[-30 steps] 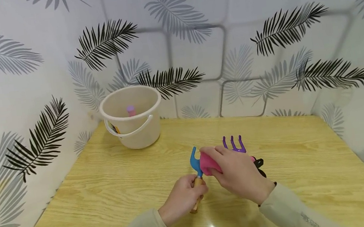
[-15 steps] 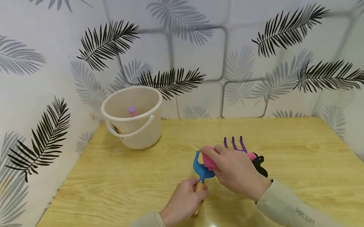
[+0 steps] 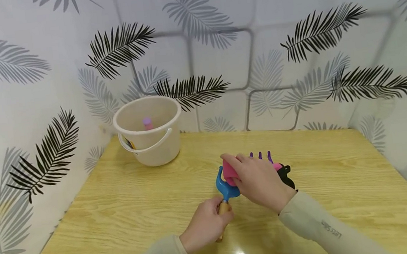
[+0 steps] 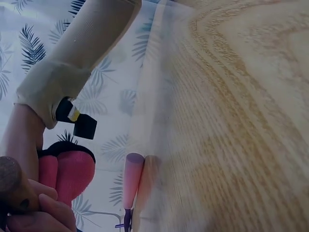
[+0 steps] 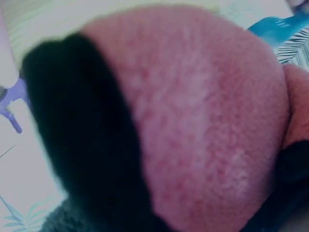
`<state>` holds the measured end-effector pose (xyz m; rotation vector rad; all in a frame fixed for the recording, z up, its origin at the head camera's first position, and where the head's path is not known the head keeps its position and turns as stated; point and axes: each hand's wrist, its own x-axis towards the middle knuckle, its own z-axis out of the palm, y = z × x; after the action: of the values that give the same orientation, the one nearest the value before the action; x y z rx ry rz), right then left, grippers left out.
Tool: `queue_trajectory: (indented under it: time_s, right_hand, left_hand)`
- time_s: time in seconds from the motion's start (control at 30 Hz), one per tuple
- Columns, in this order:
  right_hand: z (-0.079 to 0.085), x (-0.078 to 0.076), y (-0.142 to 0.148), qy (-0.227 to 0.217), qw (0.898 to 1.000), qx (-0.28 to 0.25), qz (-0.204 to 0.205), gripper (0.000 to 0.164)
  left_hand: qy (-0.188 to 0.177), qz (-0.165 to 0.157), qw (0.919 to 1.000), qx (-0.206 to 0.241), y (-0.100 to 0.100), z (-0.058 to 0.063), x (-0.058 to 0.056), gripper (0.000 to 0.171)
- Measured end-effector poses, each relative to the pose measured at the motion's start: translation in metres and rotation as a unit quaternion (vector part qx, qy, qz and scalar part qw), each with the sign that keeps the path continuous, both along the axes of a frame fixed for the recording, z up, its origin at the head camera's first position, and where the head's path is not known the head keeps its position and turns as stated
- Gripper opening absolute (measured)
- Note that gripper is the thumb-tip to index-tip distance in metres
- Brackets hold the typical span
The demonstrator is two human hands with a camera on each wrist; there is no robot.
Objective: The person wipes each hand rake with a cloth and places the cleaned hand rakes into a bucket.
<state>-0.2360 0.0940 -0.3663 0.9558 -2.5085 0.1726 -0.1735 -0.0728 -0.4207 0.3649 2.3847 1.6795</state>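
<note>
My left hand (image 3: 205, 226) grips the wooden handle (image 3: 223, 208) of a small garden fork with a blue head (image 3: 226, 188). One curved blue prong shows; the rest of the head is behind the cloth and fingers. With bent fingers my right hand (image 3: 259, 181) holds a pink cloth (image 3: 230, 170) against the blue head. The cloth's black-edged end hangs out past the right hand, and its fuzzy pink surface (image 5: 203, 106) fills most of the right wrist view. In the left wrist view, the handle's end (image 4: 13, 186) sticks out of the left hand.
Behind the right hand lies a purple three-tined fork (image 3: 260, 155), whose pink handle (image 4: 133, 179) shows in the left wrist view. A cream bucket (image 3: 159, 148) with a pink, lilac-topped object (image 3: 147, 123) inside stands at the back left of the wooden table (image 3: 123, 218).
The blue head has turned, so its broad base now shows below the prong. My right hand and the cloth have shifted slightly up and left. The left hand keeps its hold.
</note>
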Motion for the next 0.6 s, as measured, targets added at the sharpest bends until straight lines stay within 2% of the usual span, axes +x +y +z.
queue_trajectory:
  time_s: [0.1,0.23,0.3,0.4,0.5,0.6]
  right_hand:
    - [0.0,-0.001,-0.002,-0.005,1.0,0.001,0.001,0.062]
    - [0.003,0.007,-0.009,-0.002,0.999,0.006,0.047,0.056]
    - [0.006,0.008,-0.012,0.01,0.998,0.013,0.056,0.054]
    - [0.008,0.0,-0.013,0.022,0.999,0.02,0.033,0.053]
    - [0.004,-0.011,-0.009,0.003,1.0,0.021,0.009,0.052]
    - [0.0,-0.011,-0.006,-0.023,1.0,0.018,0.01,0.055]
  left_hand:
    - [-0.009,-0.005,0.9999,-0.001,0.0,-0.001,0.0,0.008]
    - [0.001,-0.007,1.0,-0.005,-0.001,0.0,0.001,0.008]
    - [0.011,-0.007,0.9999,-0.009,-0.001,0.001,0.0,0.008]
    - [0.022,-0.008,0.9995,-0.021,-0.001,0.003,-0.001,0.009]
    - [0.01,-0.011,0.9997,-0.017,-0.001,0.004,0.0,0.012]
    - [-0.008,0.001,1.0,0.001,-0.001,0.003,0.0,0.007]
